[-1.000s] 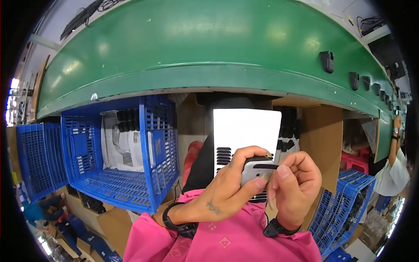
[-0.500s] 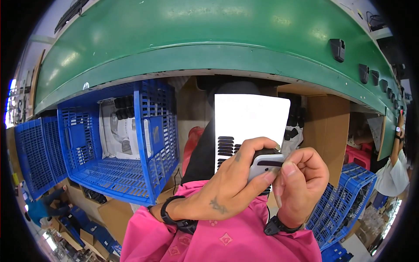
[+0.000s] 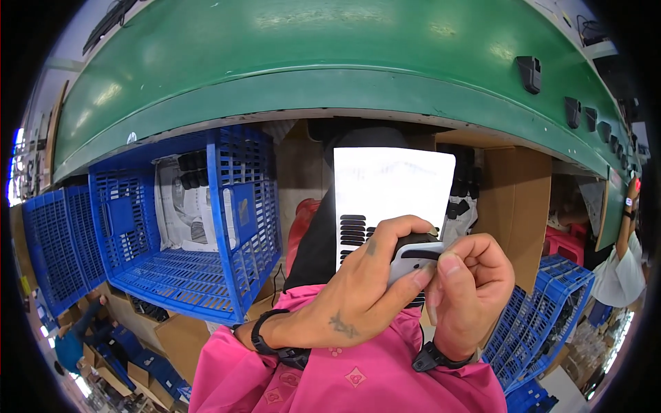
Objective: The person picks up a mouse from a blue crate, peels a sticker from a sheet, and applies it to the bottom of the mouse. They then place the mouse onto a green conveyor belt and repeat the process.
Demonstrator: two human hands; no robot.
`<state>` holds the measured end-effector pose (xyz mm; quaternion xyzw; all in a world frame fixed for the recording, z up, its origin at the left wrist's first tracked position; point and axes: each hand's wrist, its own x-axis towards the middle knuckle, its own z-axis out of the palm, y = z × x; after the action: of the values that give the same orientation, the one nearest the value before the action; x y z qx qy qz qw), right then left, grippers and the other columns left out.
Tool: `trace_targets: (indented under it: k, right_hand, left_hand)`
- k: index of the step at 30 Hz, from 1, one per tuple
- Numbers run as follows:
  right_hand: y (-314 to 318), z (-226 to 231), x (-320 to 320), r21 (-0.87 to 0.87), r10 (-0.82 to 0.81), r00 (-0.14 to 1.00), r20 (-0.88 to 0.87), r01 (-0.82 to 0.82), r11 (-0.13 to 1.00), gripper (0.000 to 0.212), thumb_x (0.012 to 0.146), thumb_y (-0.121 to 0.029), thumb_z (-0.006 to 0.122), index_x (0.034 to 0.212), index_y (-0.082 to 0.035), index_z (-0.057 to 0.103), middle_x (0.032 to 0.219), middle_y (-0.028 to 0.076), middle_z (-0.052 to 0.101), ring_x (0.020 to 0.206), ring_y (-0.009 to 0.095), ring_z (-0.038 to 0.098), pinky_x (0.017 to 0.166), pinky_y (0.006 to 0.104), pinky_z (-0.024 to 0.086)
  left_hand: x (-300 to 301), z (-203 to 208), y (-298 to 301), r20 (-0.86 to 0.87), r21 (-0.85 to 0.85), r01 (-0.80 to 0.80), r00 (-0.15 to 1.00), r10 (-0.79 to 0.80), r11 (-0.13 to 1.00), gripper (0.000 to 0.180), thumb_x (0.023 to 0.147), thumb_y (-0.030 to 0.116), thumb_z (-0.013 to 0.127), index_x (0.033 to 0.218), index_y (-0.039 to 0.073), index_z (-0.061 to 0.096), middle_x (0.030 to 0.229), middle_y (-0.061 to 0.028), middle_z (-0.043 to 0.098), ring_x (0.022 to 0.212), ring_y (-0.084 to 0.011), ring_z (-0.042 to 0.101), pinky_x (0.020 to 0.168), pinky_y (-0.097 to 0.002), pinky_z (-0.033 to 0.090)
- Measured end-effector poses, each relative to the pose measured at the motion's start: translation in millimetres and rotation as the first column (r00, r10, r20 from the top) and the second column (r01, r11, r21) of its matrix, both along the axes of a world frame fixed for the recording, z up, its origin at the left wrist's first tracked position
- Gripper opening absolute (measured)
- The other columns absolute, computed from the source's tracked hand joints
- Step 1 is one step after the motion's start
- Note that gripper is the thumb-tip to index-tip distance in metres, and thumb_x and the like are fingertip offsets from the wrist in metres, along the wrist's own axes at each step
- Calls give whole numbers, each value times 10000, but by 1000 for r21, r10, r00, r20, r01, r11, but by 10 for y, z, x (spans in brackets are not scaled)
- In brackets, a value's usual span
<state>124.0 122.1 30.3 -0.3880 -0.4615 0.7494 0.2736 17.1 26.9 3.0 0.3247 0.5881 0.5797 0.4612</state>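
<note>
My left hand (image 3: 365, 289) is wrapped round a small device (image 3: 401, 267) with a light grey face and a black body. A dark, rounded strip (image 3: 418, 254) lies along that grey face, above a small dark hole. At the strip's right end, my right hand (image 3: 475, 292) is closed with thumb and forefinger pinched; whether the fingertips grip the strip or press it cannot be made out. Under the hands, across my lap, rests a white sheet (image 3: 392, 186) bearing rows of similar black strips (image 3: 353, 230), partly hidden by my left hand.
Ahead runs a green workbench (image 3: 310, 93) with several black devices (image 3: 529, 74) along its right side. A blue crate (image 3: 248, 213) stands at left, a cardboard box (image 3: 513, 206) and another blue crate (image 3: 540, 323) at right. Another person's arm (image 3: 625, 227) reaches the bench far right.
The device has tilted slightly and shifted a little left in my left hand, with my right fingertips following at the strip's end. The sheet has moved slightly left.
</note>
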Motion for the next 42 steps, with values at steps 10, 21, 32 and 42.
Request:
trace_targets:
  k: [10, 21, 32, 42]
  right_hand:
    - [-40, -27, 12, 33, -6, 1000, -20, 7, 999, 84, 856, 62, 600, 900, 60, 529, 748, 119, 645, 559, 54, 568, 474, 175, 451]
    - [-40, -86, 14, 75, 5, 998, -56, 0, 997, 109, 851, 97, 587, 879, 40, 497, 773, 94, 597, 597, 53, 581, 480, 171, 458]
    - [-15, -128, -24, 74, -28, 999, -38, 30, 997, 155, 841, 87, 609, 841, 19, 469, 721, 91, 582, 539, 56, 556, 436, 182, 442]
    - [-4, -469, 224, 39, 401, 893, 203, -416, 908, 185, 903, -127, 634, 946, 46, 586, 750, 13, 558, 629, 26, 486, 534, 177, 381]
  left_hand:
    - [4, -4, -11, -67, 17, -6, 998, 7, 1000, 432, 910, 103, 569, 1271, -24, 369, 1071, -212, 545, 934, -307, 587, 818, -359, 467]
    - [1, 17, -22, -32, -11, 9, 999, -9, 1000, 432, 916, 106, 562, 1274, -27, 359, 1077, -222, 536, 939, -315, 584, 819, -364, 466]
    - [4, -4, -17, 46, -44, -21, 999, 23, 999, 417, 944, 172, 535, 1278, -3, 357, 1084, -194, 547, 940, -250, 593, 815, -336, 464]
    - [22, -310, 10, 121, 69, -84, 990, 75, 994, 415, 975, 213, 465, 1308, 42, 287, 1209, -175, 497, 1024, -189, 547, 874, -309, 469]
